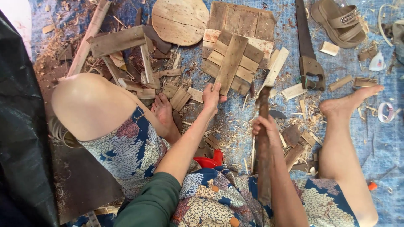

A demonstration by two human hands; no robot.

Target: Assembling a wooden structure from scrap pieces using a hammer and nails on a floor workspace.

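The right hand (265, 126) is clenched around a long, dark, rusty chopping blade (263, 147) held upright. Just left of it, the left hand (211, 97) pinches the near end of a flat grey-brown wooden slat (230, 63). That slat lies across a stack of weathered planks (237, 50) beyond both hands. Farther right lies a handsaw (307, 46).

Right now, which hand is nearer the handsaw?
Right. The right hand grips a long dark tool below-left of the handsaw; the left hand holds a wooden slat farther left.
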